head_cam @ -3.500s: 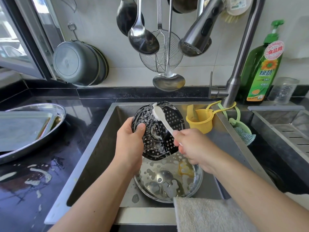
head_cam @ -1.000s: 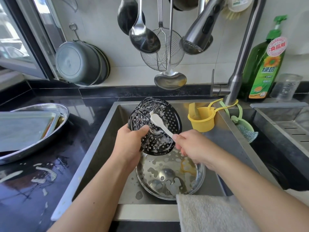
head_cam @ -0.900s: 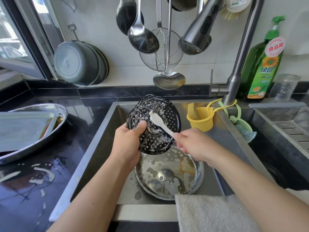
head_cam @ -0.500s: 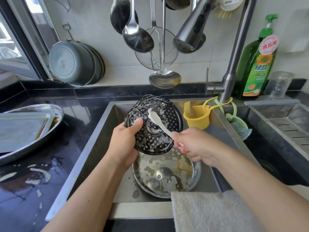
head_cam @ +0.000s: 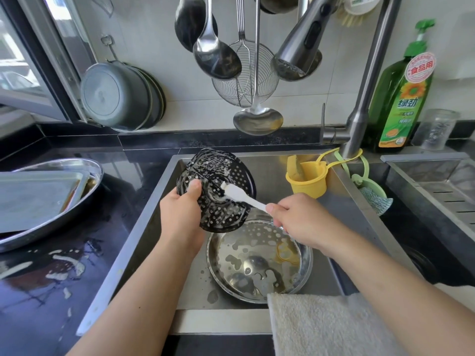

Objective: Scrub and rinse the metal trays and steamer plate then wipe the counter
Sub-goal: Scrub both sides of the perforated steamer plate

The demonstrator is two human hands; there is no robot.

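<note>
On the wet black counter (head_cam: 51, 291) at the left, two metal trays (head_cam: 38, 199) lie stacked, probably waiting for their turn. Over the sink (head_cam: 144, 227), the left hand (head_cam: 180, 214) grips the edge of the steamer plate (head_cam: 216, 194), thumb on its face, and tilts it up so the foam can run down. The right hand (head_cam: 295, 222) pinches the handle of a white brush (head_cam: 239, 195), whose head rests on the holes. Below, a round pan (head_cam: 257, 260) catches drips. A towel (head_cam: 321, 327) hangs ready on the front edge.
</note>
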